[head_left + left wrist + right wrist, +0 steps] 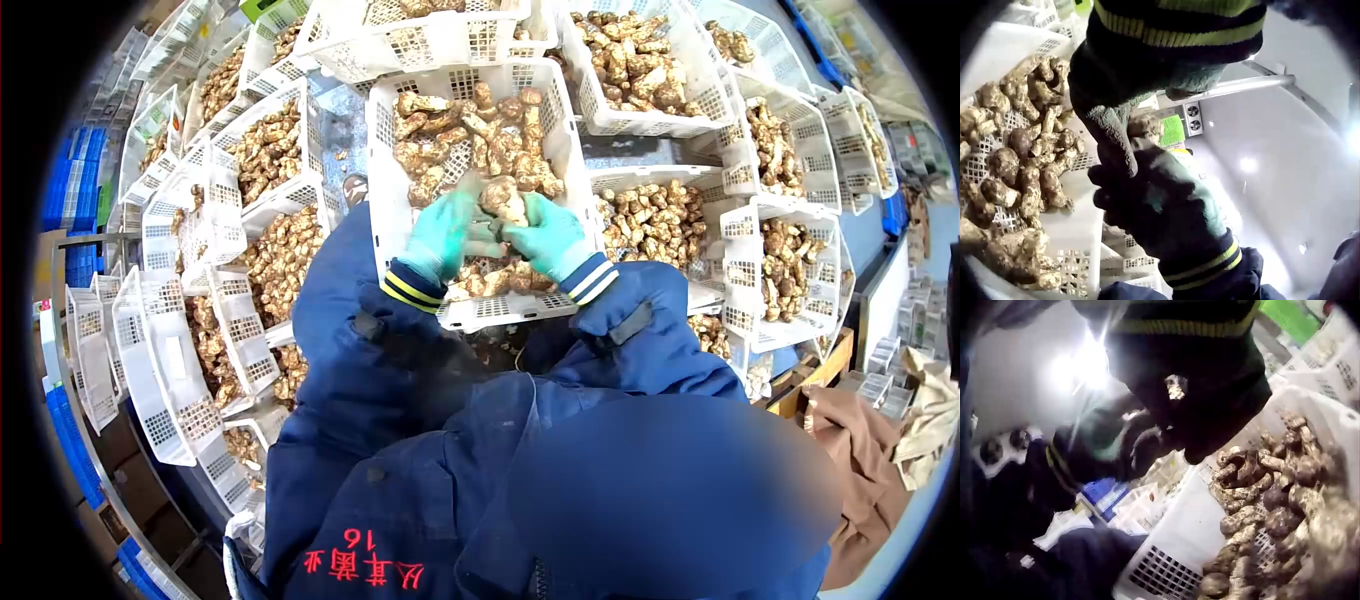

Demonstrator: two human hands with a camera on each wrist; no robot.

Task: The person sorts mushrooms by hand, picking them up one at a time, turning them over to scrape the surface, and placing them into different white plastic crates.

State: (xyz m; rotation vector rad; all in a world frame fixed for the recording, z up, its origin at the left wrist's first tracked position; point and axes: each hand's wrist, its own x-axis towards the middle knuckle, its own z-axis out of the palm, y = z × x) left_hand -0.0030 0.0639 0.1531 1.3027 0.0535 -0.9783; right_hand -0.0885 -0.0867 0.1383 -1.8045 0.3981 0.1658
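Mushroom [503,200] sits pinched between the gloved left hand [440,235] and right hand [548,238], both gripping it above a white crate [385,215] of mushrooms.

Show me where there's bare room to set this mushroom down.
Little is free. The middle basket shows bare lattice only along its left side; the rest is heaped. The left hand and right hand hold the mushroom over the heap. A narrow bare strip runs between it and the left basket. Elsewhere full baskets crowd rim to rim.
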